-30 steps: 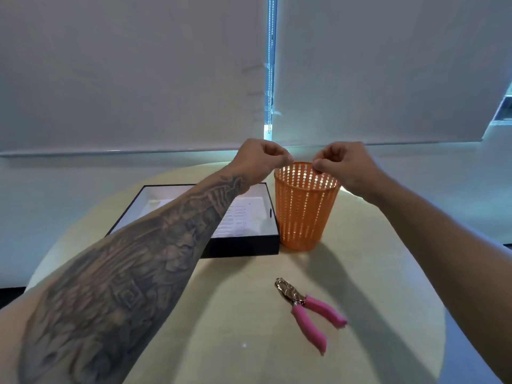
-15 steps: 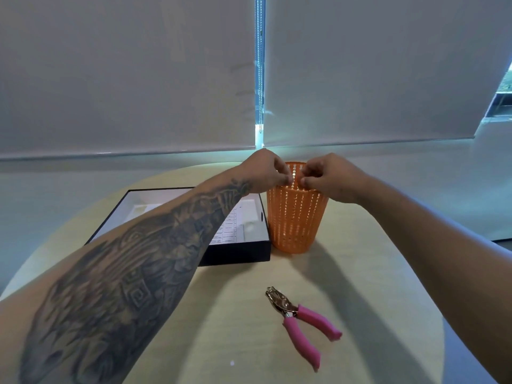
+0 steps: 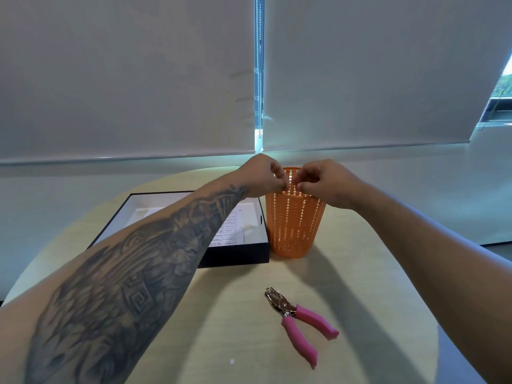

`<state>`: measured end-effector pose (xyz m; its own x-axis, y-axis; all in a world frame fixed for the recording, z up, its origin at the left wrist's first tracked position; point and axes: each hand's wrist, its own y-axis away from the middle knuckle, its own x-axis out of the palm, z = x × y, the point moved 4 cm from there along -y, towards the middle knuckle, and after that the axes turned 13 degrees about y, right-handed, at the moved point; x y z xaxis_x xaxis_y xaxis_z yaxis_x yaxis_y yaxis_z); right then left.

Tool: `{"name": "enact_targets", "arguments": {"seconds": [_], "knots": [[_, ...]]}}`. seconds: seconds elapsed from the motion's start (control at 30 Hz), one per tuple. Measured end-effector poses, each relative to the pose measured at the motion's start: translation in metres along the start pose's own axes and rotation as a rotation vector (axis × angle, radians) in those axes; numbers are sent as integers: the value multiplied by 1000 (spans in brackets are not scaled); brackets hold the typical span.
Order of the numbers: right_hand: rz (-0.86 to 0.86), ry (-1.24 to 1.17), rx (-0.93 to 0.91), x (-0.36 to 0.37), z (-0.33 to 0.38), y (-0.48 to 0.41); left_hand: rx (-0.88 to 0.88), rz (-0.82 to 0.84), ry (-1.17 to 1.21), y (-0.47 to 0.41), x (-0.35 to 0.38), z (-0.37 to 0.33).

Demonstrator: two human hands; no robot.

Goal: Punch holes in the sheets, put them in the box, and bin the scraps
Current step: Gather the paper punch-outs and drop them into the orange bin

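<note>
An orange perforated bin (image 3: 293, 225) stands upright on the round table, touching the right side of a shallow black box (image 3: 235, 256). A printed sheet (image 3: 230, 231) lies in the box, mostly hidden by my tattooed left forearm. My left hand (image 3: 263, 176) and my right hand (image 3: 324, 181) hover just over the bin's rim, fingertips pinched and nearly touching each other. No scrap shows between the fingers. A pink-handled hole punch (image 3: 299, 325) lies on the table nearer to me, handles spread.
The pale wooden table (image 3: 235, 300) is round, with its edge close on the right. One tiny white speck (image 3: 232, 361) lies near the front. Closed roller blinds (image 3: 138, 79) hang behind the table.
Both hands have come closer together over the bin, from opposite sides of the rim to its middle. The punch, the box and the bin have not moved.
</note>
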<state>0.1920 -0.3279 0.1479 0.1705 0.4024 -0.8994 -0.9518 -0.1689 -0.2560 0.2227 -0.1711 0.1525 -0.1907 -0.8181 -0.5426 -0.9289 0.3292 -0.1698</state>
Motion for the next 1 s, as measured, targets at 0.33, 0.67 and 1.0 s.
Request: {"name": "enact_targets", "arguments": {"seconds": [0.33,0.67,1.0], "knots": [[-134,-15,-47,-9,6,6,15,-37,42,7,-5,-1],[-100,-55,-172,24,39,89,205,-213,115,74,-17,23],[91,192,119,127,23,198,-14,-163,153,179,23,121]]}}
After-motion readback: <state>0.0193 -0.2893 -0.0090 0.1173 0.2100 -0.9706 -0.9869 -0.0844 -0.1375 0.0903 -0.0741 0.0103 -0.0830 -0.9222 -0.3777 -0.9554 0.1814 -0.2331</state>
